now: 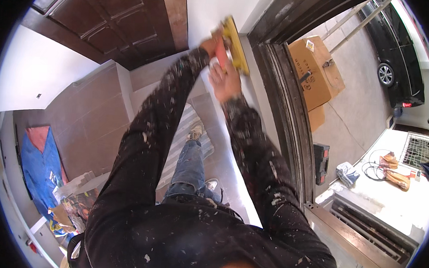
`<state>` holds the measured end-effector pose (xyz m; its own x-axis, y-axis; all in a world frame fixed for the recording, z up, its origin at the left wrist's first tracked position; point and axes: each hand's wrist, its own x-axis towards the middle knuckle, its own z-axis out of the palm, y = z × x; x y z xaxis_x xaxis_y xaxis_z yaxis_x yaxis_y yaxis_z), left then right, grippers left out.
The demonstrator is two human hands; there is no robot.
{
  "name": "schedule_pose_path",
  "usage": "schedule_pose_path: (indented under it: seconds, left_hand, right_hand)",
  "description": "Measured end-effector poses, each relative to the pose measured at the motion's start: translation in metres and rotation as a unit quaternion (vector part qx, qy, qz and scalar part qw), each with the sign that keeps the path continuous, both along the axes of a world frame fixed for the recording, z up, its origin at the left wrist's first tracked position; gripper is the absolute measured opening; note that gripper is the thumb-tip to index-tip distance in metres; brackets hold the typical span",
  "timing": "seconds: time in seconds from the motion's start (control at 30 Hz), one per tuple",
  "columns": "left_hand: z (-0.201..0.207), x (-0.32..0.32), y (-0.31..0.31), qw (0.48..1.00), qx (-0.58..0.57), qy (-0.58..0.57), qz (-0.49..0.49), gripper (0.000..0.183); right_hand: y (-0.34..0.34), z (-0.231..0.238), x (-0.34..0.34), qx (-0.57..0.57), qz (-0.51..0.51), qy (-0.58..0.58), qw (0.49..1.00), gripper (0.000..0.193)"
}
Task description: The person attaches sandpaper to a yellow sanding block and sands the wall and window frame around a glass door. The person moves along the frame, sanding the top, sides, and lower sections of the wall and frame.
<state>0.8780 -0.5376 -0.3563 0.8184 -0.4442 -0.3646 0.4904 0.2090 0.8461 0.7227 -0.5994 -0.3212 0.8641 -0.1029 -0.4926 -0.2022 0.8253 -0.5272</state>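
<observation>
Both my arms reach forward in black sleeves spotted with white paint. Between my hands is a long yellow hand float point(236, 47) with a red handle point(220, 52), tilted with its flat side toward the white wall point(206, 10) beside the door frame. My left hand point(210, 46) grips the upper part of the float near the handle. Just below and to the right, my right hand point(226, 84) closes around the handle's lower end, its fingers slightly blurred. I cannot tell exactly how firmly the float touches the wall.
A dark panelled door point(128, 18) stands at the upper left. Right of me runs a dark door frame point(282, 94); beyond it are a cardboard box point(311, 71), a black car point(396, 51) and a tool case point(321, 164). A striped mat point(188, 128) lies underfoot; a blue sheet point(40, 166) is at left.
</observation>
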Motion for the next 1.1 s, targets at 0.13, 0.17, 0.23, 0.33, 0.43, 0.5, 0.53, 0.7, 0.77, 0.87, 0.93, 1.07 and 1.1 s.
schedule_pose_path:
  seconds: [0.13, 0.17, 0.23, 0.33, 0.43, 0.5, 0.53, 0.7, 0.77, 0.87, 0.93, 1.07, 1.1]
  left_hand:
    - [-0.025, 0.028, 0.019, 0.993, 0.073, -0.089, 0.004, 0.066]
    - [-0.026, -0.001, -0.012, 0.99, 0.083, -0.102, -0.042, 0.064]
    - [-0.064, -0.077, -0.007, 0.968, 0.148, -0.152, -0.133, 0.06]
    - [-0.089, -0.235, -0.041, 0.908, 0.137, -0.215, -0.331, 0.054]
    - [-0.085, -0.416, -0.075, 0.853, 0.042, -0.116, -0.506, 0.048]
    - [-0.064, -0.52, -0.096, 0.808, -0.01, 0.006, -0.589, 0.045]
    - [-0.051, -0.551, -0.103, 0.789, -0.013, 0.055, -0.611, 0.043]
    - [-0.041, -0.556, -0.099, 0.783, -0.014, 0.117, -0.611, 0.035]
    - [-0.067, -0.487, -0.082, 0.82, -0.026, 0.054, -0.569, 0.032]
    - [-0.089, -0.328, -0.046, 0.877, 0.015, -0.074, -0.474, 0.028]
    - [-0.094, -0.196, -0.023, 0.861, 0.057, -0.308, -0.401, 0.026]
    - [-0.031, -0.027, -0.007, 0.958, 0.089, -0.201, -0.183, 0.045]
    - [0.02, -0.019, -0.025, 0.997, 0.051, 0.03, -0.042, 0.059]
  right_hand:
    - [0.029, 0.019, 0.019, -0.011, -0.061, 0.017, 0.998, 0.052]
    - [-0.009, -0.039, -0.01, 0.066, -0.002, -0.211, 0.975, 0.048]
    - [-0.007, -0.023, -0.102, -0.008, -0.054, -0.059, 0.997, 0.037]
    - [-0.04, -0.01, -0.27, -0.035, -0.029, -0.002, 0.999, 0.035]
    - [-0.062, -0.002, -0.454, -0.024, -0.122, 0.128, 0.984, 0.034]
    - [-0.077, 0.023, -0.559, -0.034, -0.144, 0.215, 0.965, 0.031]
    - [-0.083, 0.034, -0.598, -0.019, -0.144, 0.211, 0.967, 0.033]
    - [-0.087, 0.026, -0.595, -0.015, -0.134, 0.224, 0.965, 0.038]
    - [-0.08, 0.009, -0.523, -0.03, -0.087, 0.188, 0.978, 0.048]
    - [-0.056, 0.004, -0.358, -0.016, -0.059, 0.136, 0.989, 0.044]
    - [-0.045, -0.009, -0.247, 0.005, -0.018, 0.075, 0.997, 0.054]
    - [-0.009, 0.002, -0.049, 0.019, -0.01, -0.054, 0.998, 0.064]
    - [-0.016, 0.005, -0.028, 0.013, -0.04, -0.035, 0.998, 0.063]
